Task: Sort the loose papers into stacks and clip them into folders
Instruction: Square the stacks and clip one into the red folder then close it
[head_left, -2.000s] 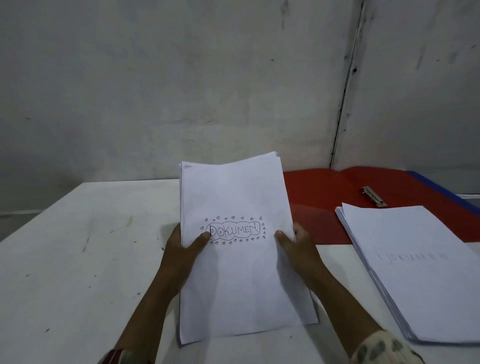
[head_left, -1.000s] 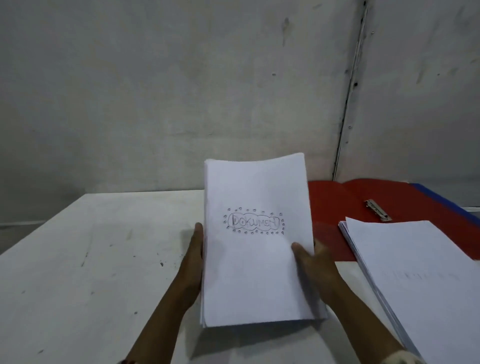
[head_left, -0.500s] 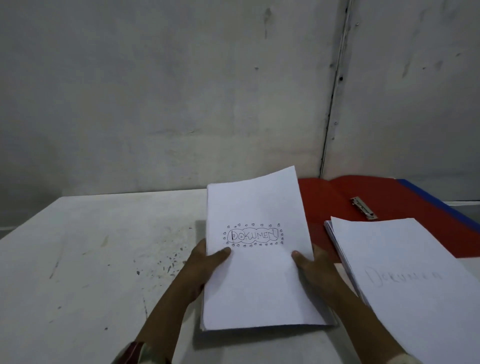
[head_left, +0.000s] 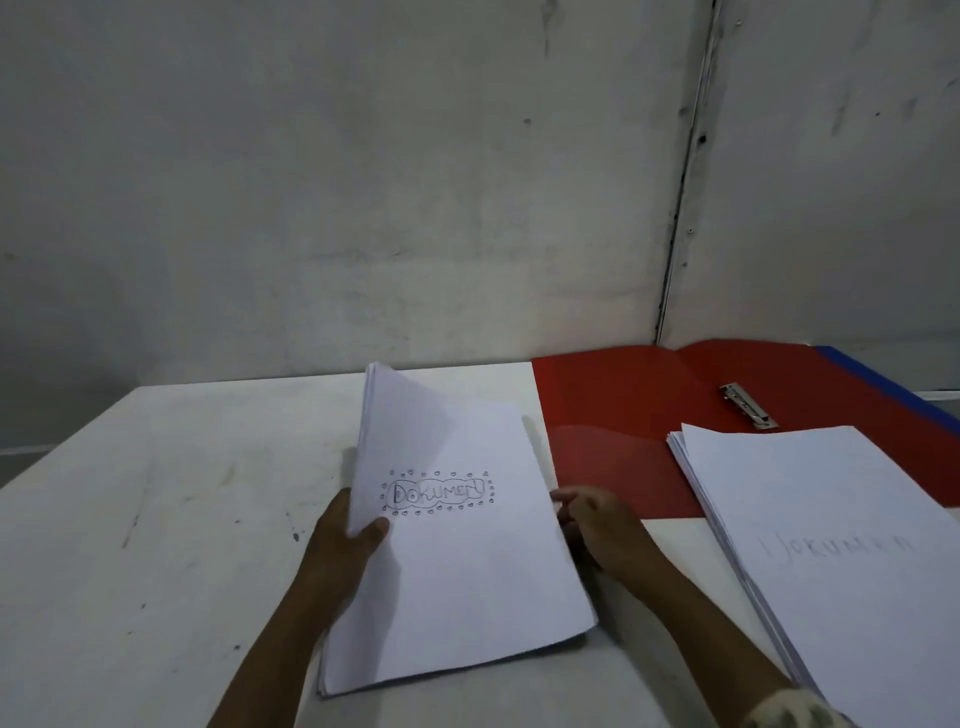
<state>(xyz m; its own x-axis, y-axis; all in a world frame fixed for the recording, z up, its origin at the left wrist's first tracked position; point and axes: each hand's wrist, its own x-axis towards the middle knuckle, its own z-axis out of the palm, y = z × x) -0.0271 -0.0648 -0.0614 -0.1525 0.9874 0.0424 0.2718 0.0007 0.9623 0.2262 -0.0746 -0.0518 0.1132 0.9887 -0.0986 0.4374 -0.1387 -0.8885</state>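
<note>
A stack of white papers (head_left: 457, 561) with "DOKUMEN" drawn on the top sheet leans on the white table (head_left: 156, 519), its left side raised. My left hand (head_left: 343, 540) grips its left edge, thumb on top. My right hand (head_left: 597, 525) is at the stack's right edge, blurred, fingers curled beside the paper. An open red folder (head_left: 623, 415) lies at the back right, with a metal clip (head_left: 745, 406) on its inner side. A second stack of papers (head_left: 841, 545), faintly lettered "DOKUMEN", lies on the folder's near right part.
A blue folder edge (head_left: 883, 384) shows under the red one at the far right. A grey wall (head_left: 363, 182) rises directly behind the table. The table's left half shows scuffs and dark specks.
The stack stood more upright between both hands; now its bottom rests lower on the table, tilted right. My right hand has slipped off the front to the stack's right edge.
</note>
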